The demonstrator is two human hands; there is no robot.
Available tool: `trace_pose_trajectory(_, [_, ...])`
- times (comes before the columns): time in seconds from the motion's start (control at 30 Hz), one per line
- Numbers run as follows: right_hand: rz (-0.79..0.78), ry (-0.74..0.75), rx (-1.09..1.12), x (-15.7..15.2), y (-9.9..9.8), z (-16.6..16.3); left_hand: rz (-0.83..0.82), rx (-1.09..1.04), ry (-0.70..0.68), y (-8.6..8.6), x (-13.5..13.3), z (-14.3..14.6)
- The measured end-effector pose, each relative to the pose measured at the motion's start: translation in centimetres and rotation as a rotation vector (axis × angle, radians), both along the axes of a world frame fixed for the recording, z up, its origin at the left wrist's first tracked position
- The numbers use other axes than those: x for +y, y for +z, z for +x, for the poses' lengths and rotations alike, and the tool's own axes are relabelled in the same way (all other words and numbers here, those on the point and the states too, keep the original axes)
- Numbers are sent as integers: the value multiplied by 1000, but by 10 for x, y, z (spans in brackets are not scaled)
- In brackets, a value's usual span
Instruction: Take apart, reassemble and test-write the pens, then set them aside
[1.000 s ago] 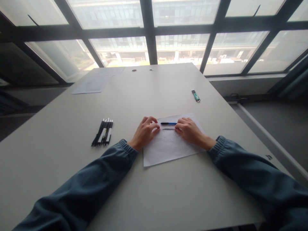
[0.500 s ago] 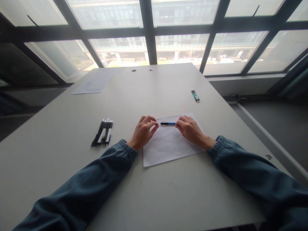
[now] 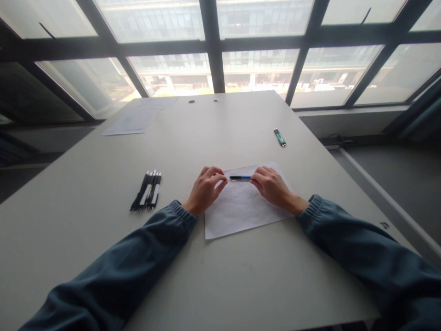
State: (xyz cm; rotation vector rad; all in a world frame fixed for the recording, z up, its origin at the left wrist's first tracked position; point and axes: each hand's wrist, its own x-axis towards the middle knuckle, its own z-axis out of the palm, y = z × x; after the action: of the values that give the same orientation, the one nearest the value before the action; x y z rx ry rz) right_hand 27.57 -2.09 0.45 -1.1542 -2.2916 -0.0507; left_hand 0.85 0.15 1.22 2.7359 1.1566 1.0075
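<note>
A blue and black pen (image 3: 240,178) lies level above a sheet of white paper (image 3: 237,211), pointing left. My right hand (image 3: 270,184) pinches its blue end between thumb and fingers. Just off the black end is my left hand (image 3: 206,186), thumb and index fingertip brought together; anything between them is too small to make out. A narrow gap separates those fingertips from the pen. The paper lies askew under both hands, with faint marks on it.
Several black and white pens (image 3: 147,191) lie side by side on the left of the white table (image 3: 241,285). Green pens (image 3: 279,137) rest at the right. More paper sheets (image 3: 132,117) are at the far left. Windows (image 3: 172,73) stand behind the table's far edge.
</note>
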Motion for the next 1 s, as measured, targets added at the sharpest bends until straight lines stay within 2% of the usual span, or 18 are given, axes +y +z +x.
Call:
trace_pose_trajectory(0.4, [-4,49,-35,-3,5,-1,-6,17,-73,3,-3,2])
trace_pose_trajectory(0.73, [-24,217,20,-1,0,-1,-14,-43,-148,4,-5,6])
trace_pose_trajectory(1.0, [-23,232,30,-4,2,-2,-49,-66,-208,6,-6,6])
